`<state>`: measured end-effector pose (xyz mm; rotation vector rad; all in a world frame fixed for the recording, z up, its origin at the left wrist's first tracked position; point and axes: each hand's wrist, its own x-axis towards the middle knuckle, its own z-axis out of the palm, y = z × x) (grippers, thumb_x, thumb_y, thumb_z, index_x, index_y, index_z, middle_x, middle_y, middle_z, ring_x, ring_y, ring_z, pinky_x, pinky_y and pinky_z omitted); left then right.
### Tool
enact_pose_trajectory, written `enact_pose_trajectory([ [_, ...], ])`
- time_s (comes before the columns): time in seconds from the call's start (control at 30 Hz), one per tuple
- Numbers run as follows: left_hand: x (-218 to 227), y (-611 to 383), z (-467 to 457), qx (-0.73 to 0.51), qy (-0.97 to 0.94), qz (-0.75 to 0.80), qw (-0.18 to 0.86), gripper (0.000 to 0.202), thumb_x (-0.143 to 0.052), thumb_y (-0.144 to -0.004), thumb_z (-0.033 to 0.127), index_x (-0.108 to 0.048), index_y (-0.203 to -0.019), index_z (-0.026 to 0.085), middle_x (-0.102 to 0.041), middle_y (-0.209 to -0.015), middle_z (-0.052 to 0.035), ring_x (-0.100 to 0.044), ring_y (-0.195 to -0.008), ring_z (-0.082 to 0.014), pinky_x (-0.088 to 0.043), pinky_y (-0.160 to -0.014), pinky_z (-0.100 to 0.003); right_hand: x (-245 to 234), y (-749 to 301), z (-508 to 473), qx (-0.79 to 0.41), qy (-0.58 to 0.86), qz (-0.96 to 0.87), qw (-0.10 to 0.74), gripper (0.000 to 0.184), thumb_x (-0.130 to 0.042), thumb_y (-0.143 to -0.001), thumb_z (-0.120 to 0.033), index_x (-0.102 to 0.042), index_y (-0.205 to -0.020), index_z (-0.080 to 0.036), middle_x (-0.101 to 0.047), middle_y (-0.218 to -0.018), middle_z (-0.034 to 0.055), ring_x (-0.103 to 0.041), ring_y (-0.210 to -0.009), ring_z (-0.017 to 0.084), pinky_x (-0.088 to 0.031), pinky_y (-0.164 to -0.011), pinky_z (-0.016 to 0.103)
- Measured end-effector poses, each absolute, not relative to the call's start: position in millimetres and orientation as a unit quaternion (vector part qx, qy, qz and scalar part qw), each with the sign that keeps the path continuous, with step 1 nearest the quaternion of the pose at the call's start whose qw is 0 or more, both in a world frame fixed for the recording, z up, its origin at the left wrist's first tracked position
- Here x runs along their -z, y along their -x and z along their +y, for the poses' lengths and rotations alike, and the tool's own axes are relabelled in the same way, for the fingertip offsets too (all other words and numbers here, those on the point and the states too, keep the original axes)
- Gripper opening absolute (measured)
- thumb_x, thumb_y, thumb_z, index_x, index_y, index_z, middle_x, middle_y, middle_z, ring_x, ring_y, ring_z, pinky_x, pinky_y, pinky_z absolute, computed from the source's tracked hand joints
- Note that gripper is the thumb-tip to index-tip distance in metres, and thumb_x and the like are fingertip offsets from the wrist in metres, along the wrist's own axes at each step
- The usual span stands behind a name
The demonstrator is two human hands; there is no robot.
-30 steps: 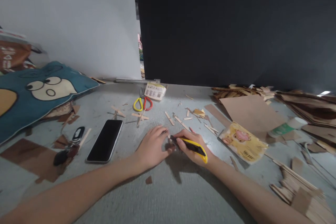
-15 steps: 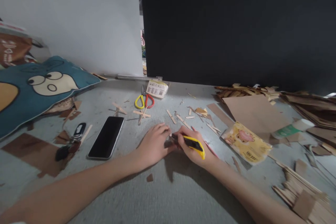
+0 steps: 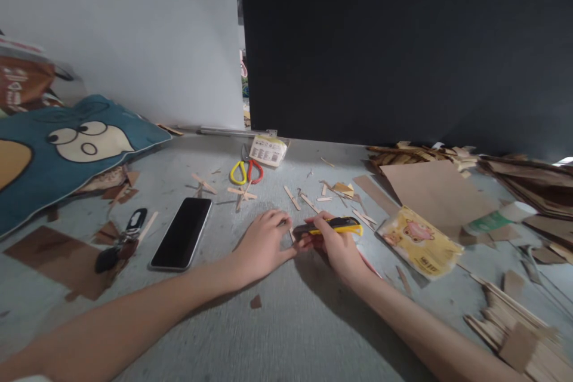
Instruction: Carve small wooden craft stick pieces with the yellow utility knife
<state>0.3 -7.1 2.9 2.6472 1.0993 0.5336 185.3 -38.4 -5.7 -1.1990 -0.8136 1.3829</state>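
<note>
My right hand [image 3: 342, 250] is closed around a yellow and black utility knife [image 3: 348, 227], which lies nearly level with its dark front end pointing left. My left hand [image 3: 262, 248] rests on the table just left of it, fingers curled and thumb reaching toward the right fingertips. Between the two hands shows a small piece of wooden stick [image 3: 292, 235], at the left fingertips; most of it is hidden. A thin red object [image 3: 370, 265] sticks out from beneath my right wrist. Beyond the hands lie short cut wooden sticks [image 3: 292, 197] and a star of crossed sticks [image 3: 242, 194].
Left of my hands lies a phone [image 3: 182, 234], with keys [image 3: 117, 250] farther left. Scissors [image 3: 246, 172] and a tissue pack [image 3: 267, 151] lie farther back. To the right are a yellow pack [image 3: 421, 243], a green-and-white tube [image 3: 499, 218] and cardboard [image 3: 436, 191].
My right hand has turned, so the knife has swung from slanting down toward my wrist to nearly level. The right fingers have shifted slightly away from the left hand, which stays almost in place.
</note>
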Motion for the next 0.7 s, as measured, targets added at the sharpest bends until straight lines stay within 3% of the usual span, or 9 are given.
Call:
enact_pose_trajectory([
  [0.17, -0.5, -1.8, -6.2, -0.194, -0.897, 0.378, 0.122, 0.034, -0.082, -0.088, 0.035, -0.075, -0.117, 0.018, -0.072, -0.130, -0.0143, -0.061, -0.131, -0.0359, -0.054, -0.106, -0.052, 5.6, -184.7, -32.7, -0.622, 0.496, -0.293, 0.529, 0.019, -0.073, -0.076, -0.038, -0.067, -0.083, -0.021, -0.076, -0.066, 0.0081, -0.074, -0.060, 0.022, -0.061, -0.059, 0.031],
  [0.33, 4.8, -0.4, -5.4, -0.230, -0.880, 0.391, 0.143, 0.040, -0.086, -0.084, 0.038, -0.077, -0.118, 0.018, -0.072, -0.133, -0.0146, -0.060, -0.134, -0.0358, -0.051, -0.111, -0.053, 6.8, -194.1, -36.8, -0.545, 0.503, -0.329, 0.584, 0.027, -0.072, -0.081, -0.050, -0.064, -0.082, -0.024, -0.070, -0.059, 0.0005, -0.066, -0.047, 0.018, -0.052, -0.048, 0.027],
  [0.47, 6.9, 0.9, -4.2, -0.251, -0.871, 0.393, 0.155, 0.038, -0.088, -0.081, 0.035, -0.078, -0.113, 0.019, -0.074, -0.129, -0.0124, -0.064, -0.128, -0.0340, -0.051, -0.111, -0.052, 6.6, -205.3, -46.0, -0.402, 0.519, -0.547, 0.520, 0.036, -0.062, -0.095, -0.058, -0.066, -0.084, -0.025, -0.067, -0.055, -0.0013, -0.064, -0.045, 0.017, -0.048, -0.047, 0.027],
  [0.7, 10.1, 1.1, -2.8, -0.262, -0.872, 0.387, 0.146, 0.034, -0.086, -0.083, 0.038, -0.076, -0.111, 0.021, -0.075, -0.126, -0.0096, -0.063, -0.129, -0.0331, -0.051, -0.110, -0.051, 7.6, -204.6, -47.3, -0.245, 0.464, -0.728, 0.441, 0.033, -0.049, -0.108, -0.045, -0.068, -0.091, -0.023, -0.069, -0.062, -0.0002, -0.067, -0.054, 0.015, -0.051, -0.056, 0.025],
])
